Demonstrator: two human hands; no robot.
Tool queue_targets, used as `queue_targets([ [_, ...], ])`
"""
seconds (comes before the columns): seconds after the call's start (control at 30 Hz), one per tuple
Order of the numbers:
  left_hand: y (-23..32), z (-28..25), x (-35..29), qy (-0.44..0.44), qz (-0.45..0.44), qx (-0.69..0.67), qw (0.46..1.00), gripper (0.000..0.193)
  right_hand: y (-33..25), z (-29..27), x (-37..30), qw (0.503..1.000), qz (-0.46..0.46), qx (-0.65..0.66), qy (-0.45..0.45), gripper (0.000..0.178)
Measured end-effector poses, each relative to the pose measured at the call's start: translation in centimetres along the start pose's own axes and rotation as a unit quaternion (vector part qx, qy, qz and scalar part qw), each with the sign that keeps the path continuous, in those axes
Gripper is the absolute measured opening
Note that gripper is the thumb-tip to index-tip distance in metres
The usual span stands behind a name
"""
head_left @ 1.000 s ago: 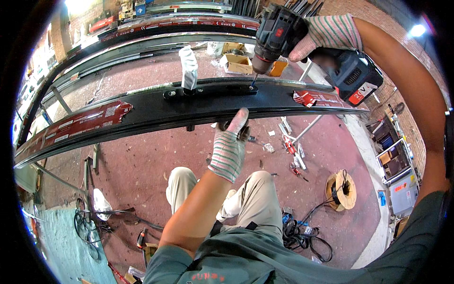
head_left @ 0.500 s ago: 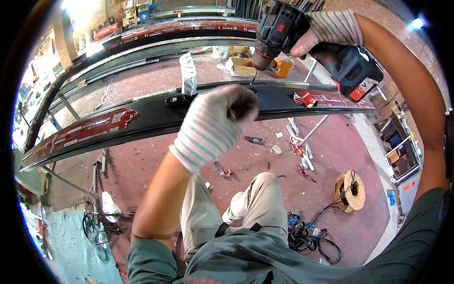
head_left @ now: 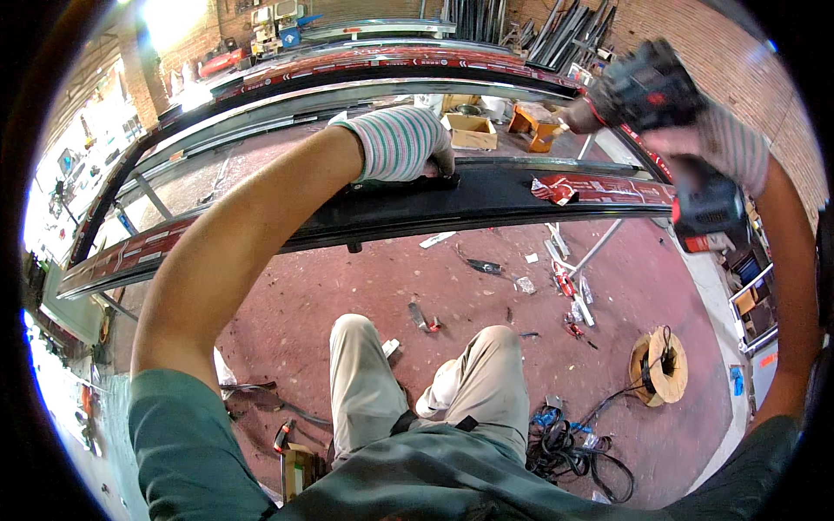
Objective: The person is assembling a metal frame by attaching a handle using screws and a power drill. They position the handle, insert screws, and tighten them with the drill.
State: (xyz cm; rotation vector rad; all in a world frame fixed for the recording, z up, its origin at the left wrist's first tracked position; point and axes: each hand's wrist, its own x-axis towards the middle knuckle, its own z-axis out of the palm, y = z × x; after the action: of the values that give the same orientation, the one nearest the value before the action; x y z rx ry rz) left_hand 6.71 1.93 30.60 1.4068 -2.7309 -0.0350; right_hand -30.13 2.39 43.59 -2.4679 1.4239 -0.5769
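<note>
My right hand (head_left: 717,143), in a striped knit glove, grips a cordless drill (head_left: 651,91) raised at the right. The drill is blurred, with its nose toward the left, clear of the black metal profile (head_left: 417,210). My left hand (head_left: 404,148), gloved alike, is on the far side of the profile with its fingers curled at a black plate (head_left: 447,181) on its top. What the fingers hold is hidden behind the hand. Red protective film (head_left: 599,191) covers the profile's right part, with a torn edge, and more film (head_left: 130,254) covers its left part.
More long profiles (head_left: 373,87) lie behind on the stands. An open cardboard box (head_left: 470,132) and an orange container (head_left: 532,128) stand beyond. A wooden cable reel (head_left: 667,365), tangled black cable (head_left: 565,443) and scattered scraps lie on the red floor.
The drill has swung right, away from the profile. My left hand has moved from in front of the profile to its far side, now hiding the white-wrapped piece. The view has shifted slightly.
</note>
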Motion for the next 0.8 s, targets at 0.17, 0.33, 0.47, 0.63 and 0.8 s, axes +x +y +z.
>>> queue_targets([
  [0.17, 0.6, 0.0, 1.3, 0.018, 0.081, -0.04, 0.996, 0.024, 1.1, -1.8, -6.9, 0.993, 0.118, 0.014, -0.022, 0.04],
  [0.33, -0.7, 0.6, 0.1, -0.006, 0.057, -0.01, 0.998, 0.021, 4.4, -0.1, -9.7, 0.991, 0.119, 0.058, -0.026, 0.04],
  [0.47, -0.5, 0.5, 0.3, 0.004, 0.095, -0.009, 0.995, 0.021, 4.4, 0.2, -12.2, 0.987, 0.13, 0.086, -0.043, 0.037],
  [0.63, 0.1, -0.6, 0.6, -0.034, 0.089, 0.025, 0.995, 0.023, 5.6, 1.5, -13.2, 0.984, 0.111, 0.116, -0.077, 0.036],
  [0.8, 1.3, -1.3, 2.1, -0.083, -0.004, -0.012, 0.996, 0.018, 5.6, 1.7, -14.2, 0.98, 0.143, 0.095, -0.101, 0.036],
])
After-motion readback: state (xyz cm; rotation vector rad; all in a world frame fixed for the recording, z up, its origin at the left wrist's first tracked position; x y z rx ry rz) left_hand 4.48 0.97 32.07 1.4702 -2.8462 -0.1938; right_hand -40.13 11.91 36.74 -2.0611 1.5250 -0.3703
